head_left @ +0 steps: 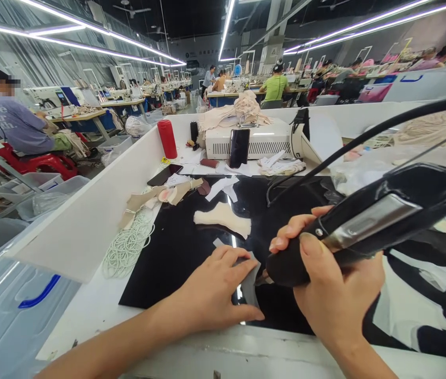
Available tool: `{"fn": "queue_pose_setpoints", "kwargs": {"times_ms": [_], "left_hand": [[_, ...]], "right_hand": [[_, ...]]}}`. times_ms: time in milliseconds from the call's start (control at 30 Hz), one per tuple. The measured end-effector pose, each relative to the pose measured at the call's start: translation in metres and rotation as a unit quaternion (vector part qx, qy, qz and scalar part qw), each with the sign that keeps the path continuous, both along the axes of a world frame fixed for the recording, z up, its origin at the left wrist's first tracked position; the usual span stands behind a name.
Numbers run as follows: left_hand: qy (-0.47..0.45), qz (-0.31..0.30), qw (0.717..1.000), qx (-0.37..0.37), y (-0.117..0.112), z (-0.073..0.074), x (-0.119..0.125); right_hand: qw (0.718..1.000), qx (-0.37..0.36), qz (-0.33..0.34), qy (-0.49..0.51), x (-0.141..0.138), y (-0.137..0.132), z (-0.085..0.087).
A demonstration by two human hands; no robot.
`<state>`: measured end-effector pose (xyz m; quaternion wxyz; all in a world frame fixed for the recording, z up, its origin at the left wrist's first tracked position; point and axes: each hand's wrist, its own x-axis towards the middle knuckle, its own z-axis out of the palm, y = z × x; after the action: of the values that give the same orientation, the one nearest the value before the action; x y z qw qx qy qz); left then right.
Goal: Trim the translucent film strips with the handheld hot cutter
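My right hand [331,284] is wrapped round a black corded hand tool [368,221] with a metal strip along its body. The tool's tip points down at a small grey fabric piece [248,281] on the black work surface [175,252]. My left hand [215,289] lies on that fabric piece, fingers stretched out and pressing it flat, thumb below. A cream fabric piece [225,217] lies a little farther back on the black surface.
A bundle of white cord [126,245] lies at the left, beside beige fabric scraps [159,196]. Farther back stand a red bottle [167,138], a white machine [256,141] with a phone [239,148] leaning on it. White partition walls [88,221] surround the bench. Other people sit at sewing stations beyond.
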<state>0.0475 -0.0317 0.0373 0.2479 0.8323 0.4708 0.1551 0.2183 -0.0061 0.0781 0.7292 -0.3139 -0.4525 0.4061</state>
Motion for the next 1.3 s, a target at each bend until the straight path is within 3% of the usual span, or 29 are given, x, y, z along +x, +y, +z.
{"fn": "queue_pose_setpoints", "kwargs": {"times_ms": [400, 700, 933, 1133, 1300], "left_hand": [[0.001, -0.002, 1.000, -0.006, 0.001, 0.006, 0.001], [-0.047, -0.002, 0.999, 0.026, 0.000, -0.003, -0.003], [-0.019, -0.004, 0.992, 0.124, 0.001, -0.002, -0.012], [-0.060, -0.061, 0.989, 0.119, -0.005, -0.003, -0.008], [-0.100, -0.074, 0.988, 0.086, 0.002, 0.000, -0.010]], "right_hand": [[1.000, 0.015, 0.020, -0.005, 0.010, -0.019, 0.001], [0.999, 0.019, 0.009, -0.025, 0.012, -0.018, 0.002], [0.998, -0.013, -0.065, 0.000, 0.029, -0.007, 0.013], [0.991, -0.035, -0.133, 0.005, 0.038, 0.007, 0.022], [0.995, -0.013, -0.097, 0.023, 0.026, 0.005, 0.023]]}}
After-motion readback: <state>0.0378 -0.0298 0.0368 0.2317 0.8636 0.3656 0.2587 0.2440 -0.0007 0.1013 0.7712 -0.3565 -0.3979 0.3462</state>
